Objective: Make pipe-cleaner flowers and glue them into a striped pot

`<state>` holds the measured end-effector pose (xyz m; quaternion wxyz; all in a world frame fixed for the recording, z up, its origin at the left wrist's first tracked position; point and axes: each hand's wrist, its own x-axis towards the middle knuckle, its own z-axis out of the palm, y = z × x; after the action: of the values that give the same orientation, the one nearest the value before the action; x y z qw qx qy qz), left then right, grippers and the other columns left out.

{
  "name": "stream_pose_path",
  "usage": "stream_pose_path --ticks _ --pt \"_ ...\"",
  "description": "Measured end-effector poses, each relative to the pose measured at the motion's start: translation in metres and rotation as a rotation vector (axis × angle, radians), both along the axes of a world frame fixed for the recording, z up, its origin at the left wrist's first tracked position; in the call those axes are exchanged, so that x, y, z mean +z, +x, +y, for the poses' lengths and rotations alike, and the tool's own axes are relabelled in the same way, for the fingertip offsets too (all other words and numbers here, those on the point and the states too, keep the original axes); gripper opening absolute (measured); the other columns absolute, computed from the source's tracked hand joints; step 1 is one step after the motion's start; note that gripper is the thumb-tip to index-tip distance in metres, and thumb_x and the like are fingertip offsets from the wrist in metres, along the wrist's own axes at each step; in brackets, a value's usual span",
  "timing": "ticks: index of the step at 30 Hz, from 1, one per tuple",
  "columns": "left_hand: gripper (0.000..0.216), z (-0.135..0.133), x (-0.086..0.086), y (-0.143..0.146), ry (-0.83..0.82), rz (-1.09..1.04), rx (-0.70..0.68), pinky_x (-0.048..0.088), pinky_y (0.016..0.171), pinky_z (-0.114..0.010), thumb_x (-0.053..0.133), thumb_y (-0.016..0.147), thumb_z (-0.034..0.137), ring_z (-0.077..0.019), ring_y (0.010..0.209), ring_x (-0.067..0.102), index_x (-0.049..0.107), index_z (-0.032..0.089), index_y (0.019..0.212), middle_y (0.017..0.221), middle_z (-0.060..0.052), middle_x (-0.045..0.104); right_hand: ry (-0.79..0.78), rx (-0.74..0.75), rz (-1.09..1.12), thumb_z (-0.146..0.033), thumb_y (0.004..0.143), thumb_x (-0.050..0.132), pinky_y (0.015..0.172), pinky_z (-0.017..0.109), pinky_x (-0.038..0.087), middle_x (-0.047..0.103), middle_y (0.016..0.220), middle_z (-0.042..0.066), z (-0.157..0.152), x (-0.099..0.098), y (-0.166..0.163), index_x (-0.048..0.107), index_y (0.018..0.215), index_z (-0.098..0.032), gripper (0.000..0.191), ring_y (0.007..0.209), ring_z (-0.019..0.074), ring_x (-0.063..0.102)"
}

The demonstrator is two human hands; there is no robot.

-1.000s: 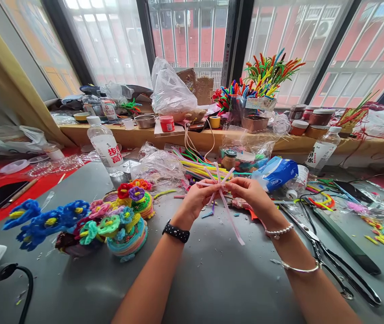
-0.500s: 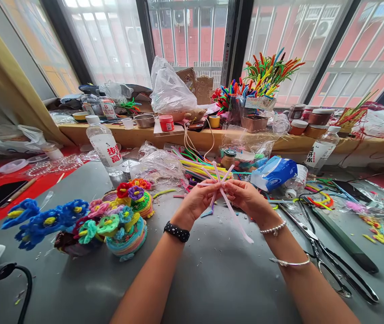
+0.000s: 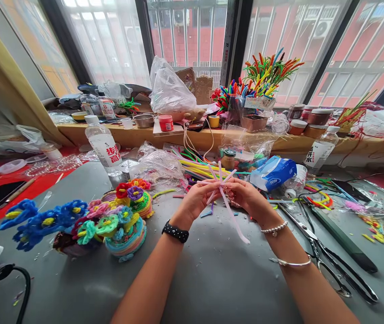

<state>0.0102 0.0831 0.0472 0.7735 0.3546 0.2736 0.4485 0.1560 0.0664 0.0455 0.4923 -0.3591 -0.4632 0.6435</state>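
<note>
Several pale pink pipe cleaners cross at one point and fan out like a star above the table. My left hand pinches them just left of the crossing, its fingers closed. From the other side my right hand grips them near the same centre, fingertips pressed together. One long strand hangs down between my wrists and bends at its end; shorter ends point upward. Behind my hands lies a bundle of coloured pipe cleaners, mostly yellow.
Pipe-cleaner flowers in small pots stand left of my arms. Scissors and a dark green bar lie to the right. Farther back are a blue tissue pack, water bottles and a crumpled plastic bag.
Both hands stay on the pink pipe cleaners and have drawn slightly closer together. The star has shifted a little to the right, its upper ends now more spread.
</note>
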Motion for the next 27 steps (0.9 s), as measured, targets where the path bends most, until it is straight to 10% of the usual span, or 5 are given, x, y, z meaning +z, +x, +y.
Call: stream_pose_path --ticks 8,18,27 --pt "0.009 0.0022 -0.0022 -0.0019 0.036 -0.003 0.002 0.046 0.058 -0.014 0.065 0.062 0.010 -0.0077 0.060 0.060 0.063 0.010 0.070 0.067 -0.002 0.066 0.120 -0.084 -0.250 -0.040 0.069 0.058 0.048 0.023 0.029 0.049 0.058 -0.003 0.0003 0.0006 -0.0004 0.058 0.070 -0.018 0.022 0.051 0.0082 0.039" --pt "0.011 0.0018 -0.0020 -0.0032 -0.069 0.005 0.072 0.048 0.060 -0.015 0.061 0.066 0.008 -0.0076 0.062 0.060 0.061 0.010 0.076 0.071 -0.002 0.065 1.053 -0.535 -1.036 -0.027 0.081 0.047 0.067 0.029 0.043 0.053 0.089 0.006 -0.0035 0.0022 0.0056 0.056 0.094 -0.022 0.016 0.080 0.0169 0.052" --pt "0.009 0.0015 -0.0028 -0.0008 -0.079 -0.022 0.106 0.044 0.055 -0.013 0.061 0.063 0.004 -0.0052 0.056 0.058 0.059 0.010 0.069 0.064 0.000 0.063 1.261 -0.601 -1.296 -0.022 0.083 0.044 0.068 0.028 0.043 0.056 0.086 0.006 -0.0066 -0.0037 0.0032 0.060 0.090 -0.023 0.017 0.080 0.0170 0.050"
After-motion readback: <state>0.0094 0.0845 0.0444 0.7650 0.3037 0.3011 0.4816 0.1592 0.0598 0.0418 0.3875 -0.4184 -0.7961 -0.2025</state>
